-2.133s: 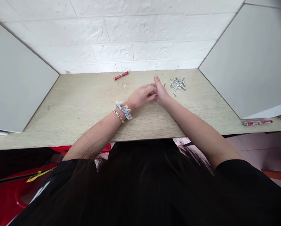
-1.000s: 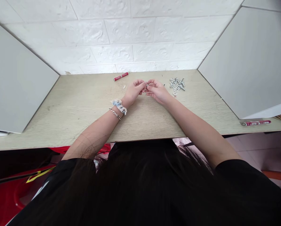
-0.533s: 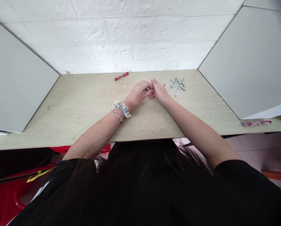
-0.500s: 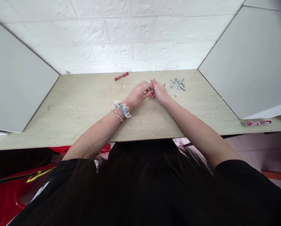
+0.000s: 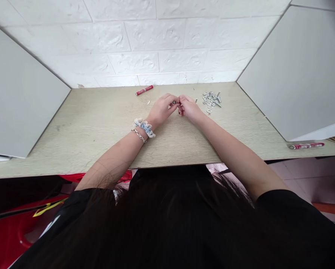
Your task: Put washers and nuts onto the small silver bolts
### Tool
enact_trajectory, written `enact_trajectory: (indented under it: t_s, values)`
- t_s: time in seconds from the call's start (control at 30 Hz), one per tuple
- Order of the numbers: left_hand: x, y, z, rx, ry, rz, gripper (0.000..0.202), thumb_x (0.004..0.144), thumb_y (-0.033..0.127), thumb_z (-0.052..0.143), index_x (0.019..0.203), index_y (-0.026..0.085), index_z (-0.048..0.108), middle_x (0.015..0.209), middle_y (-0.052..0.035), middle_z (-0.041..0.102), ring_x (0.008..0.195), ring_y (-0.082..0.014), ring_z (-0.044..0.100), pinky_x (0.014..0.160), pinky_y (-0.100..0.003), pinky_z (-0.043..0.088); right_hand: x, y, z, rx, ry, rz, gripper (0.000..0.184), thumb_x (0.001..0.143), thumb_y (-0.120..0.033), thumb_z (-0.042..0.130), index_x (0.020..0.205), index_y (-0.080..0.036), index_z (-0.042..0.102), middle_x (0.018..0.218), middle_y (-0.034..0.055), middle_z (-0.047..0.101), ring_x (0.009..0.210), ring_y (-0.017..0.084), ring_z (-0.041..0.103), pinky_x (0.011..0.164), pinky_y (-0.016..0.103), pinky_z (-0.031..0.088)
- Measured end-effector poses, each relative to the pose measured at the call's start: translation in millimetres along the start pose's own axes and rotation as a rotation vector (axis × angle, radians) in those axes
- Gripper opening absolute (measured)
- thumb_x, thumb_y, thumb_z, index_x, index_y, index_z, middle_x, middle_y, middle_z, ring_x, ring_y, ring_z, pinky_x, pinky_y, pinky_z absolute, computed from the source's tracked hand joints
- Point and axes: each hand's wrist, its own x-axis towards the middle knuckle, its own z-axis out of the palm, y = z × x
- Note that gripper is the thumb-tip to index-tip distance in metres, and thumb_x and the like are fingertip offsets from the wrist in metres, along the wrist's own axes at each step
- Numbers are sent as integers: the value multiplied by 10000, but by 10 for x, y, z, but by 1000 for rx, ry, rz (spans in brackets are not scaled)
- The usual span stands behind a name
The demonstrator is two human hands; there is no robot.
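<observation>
Both my hands meet over the far middle of the wooden desk [image 5: 100, 123]. My left hand [image 5: 162, 109] and my right hand [image 5: 189, 108] are closed in pinches, fingertips touching around a small metal piece [image 5: 174, 102], likely a bolt with a nut. Only a glint of it shows between the fingers. A pile of loose bolts, nuts and washers [image 5: 211, 100] lies just right of my right hand. One single small bolt [image 5: 196, 100] lies between the hand and the pile.
A red tube [image 5: 144, 90] lies near the back wall, left of my hands. Grey partition panels stand at the left [image 5: 18, 101] and right [image 5: 299, 74]. Another red tube [image 5: 306, 145] lies at the desk's right front edge.
My hands have kept together, shifting slightly back and forth near the desk's far middle while the fingers turn the small metal piece. Nothing else has moved.
</observation>
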Motion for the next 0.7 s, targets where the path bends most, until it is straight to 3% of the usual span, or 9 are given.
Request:
enact_trajectory:
  t_s: [0.23,0.37,0.47,0.6,0.7]
  values:
    - [14,-13,-2,11,-10,-13,98,891,174,487,882,159,584,922,-46,593,801,-108,546,728,-247,442,-53,-75,38,136,0,74,199,949,-246,380,761,-187,404,540,-70,397,421,44,380,431,160,363]
    - [14,-10,3,-9,-10,-49,93,887,185,495,897,162,585,929,-52,596,813,-114,547,731,-248,439,-89,-115,51,146,2,52,69,857,-135,467,815,-187,451,598,-65,437,478,40,420,505,163,398]
    - [13,-4,7,-21,-21,-45,95,889,197,497,909,168,585,927,-52,595,837,-124,548,742,-258,438,-82,-108,35,137,25,44,137,769,-98,509,846,-198,456,702,-55,499,535,36,468,526,160,401]
    - [10,13,7,-31,-62,5,96,890,181,490,918,173,582,945,-55,587,873,-132,542,775,-270,431,-23,-54,-13,101,100,57,99,811,-247,498,880,-223,432,737,-49,519,538,55,507,471,168,379]
    - [9,26,6,-30,-80,52,101,894,175,476,908,178,576,966,-56,579,902,-139,539,808,-284,428,7,-9,-48,4,131,50,314,829,-512,502,792,-212,416,628,-46,486,460,65,473,414,183,334]
